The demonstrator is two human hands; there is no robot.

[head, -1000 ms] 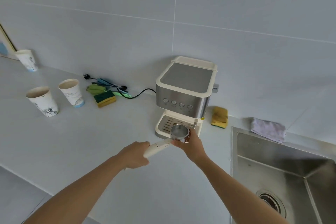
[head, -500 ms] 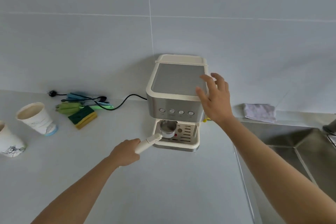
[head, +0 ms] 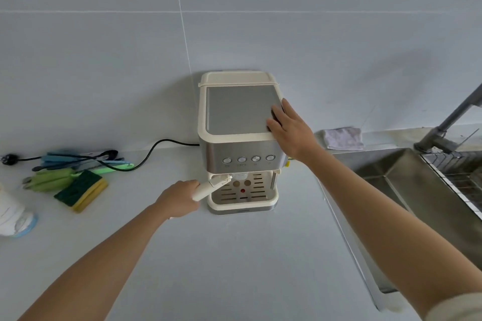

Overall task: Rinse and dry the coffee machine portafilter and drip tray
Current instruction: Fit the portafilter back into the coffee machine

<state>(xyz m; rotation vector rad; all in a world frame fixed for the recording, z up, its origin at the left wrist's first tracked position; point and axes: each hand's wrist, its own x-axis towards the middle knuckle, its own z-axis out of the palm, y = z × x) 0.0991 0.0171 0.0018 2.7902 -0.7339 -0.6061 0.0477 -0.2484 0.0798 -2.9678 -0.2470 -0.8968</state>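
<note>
Coffee machine (head: 238, 112) with the portafilter (head: 211, 185) seated under its button panel, handle angled toward the machine's front left. The left hand (head: 180, 198) wraps its fingers round the handle. The right hand (head: 289, 130), fingers straight, presses flat on the machine's top right edge. The drip tray (head: 242, 203) sits in the machine's base. Advisable: brace firmly downward while turning the handle, so the machine does not slide.

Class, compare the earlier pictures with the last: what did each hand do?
The right hand let go of the portafilter basket and moved up to rest flat on the top right edge of the coffee machine. The left hand carried the portafilter in under the machine's front. Unchanged: its grip on the handle; the drip tray in the machine.
</note>
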